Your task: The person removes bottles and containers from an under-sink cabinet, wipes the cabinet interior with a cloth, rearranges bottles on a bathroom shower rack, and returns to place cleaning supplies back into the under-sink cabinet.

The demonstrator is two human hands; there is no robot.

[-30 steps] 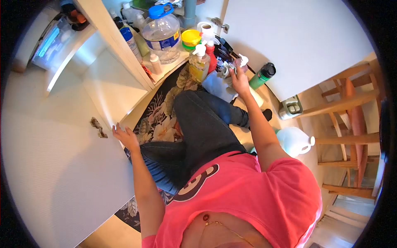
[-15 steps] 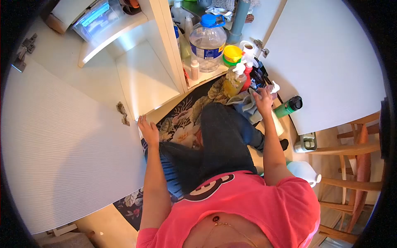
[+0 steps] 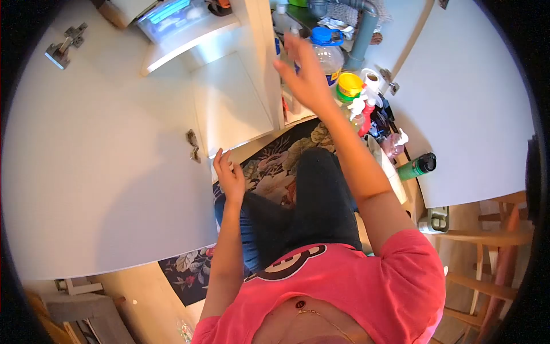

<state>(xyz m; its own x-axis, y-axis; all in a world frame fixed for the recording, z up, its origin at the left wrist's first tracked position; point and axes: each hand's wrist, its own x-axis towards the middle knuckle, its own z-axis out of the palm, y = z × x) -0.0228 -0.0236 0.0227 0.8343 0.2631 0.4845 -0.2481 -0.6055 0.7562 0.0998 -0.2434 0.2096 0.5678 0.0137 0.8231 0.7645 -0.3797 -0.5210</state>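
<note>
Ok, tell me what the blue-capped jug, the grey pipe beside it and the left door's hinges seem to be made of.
Blue-capped jug: probably glossy plastic; its body is see-through with bright highlights.
Grey pipe: perhaps plastic, smooth and fairly matt, judging by its even colour; painted metal is possible.
Left door's hinges: most likely metal, with a silvery shine.

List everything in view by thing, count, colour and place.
Cabinet doors: two, white, either side
Box: one, clear, upper-left shelf
Big bottle: one, clear, blue-capped, cabinet
Tub: one, yellow-and-green, beside big bottle
Roll: one, white, beside tub
Slim bottle: one, red, below roll
Pump bottle: one, pinkish, by right door
Lidded bottle: one, green, by right door
Mat: one, dark floral, floor
Chair: at least one, brown, lower right
Others: uncounted, partly hidden
Shirt: one, pink, lower centre
Trousers: one pair, dark, centre
Left grip: one, bare, by left door's edge
Right grip: one, bare, before big bottle
</note>
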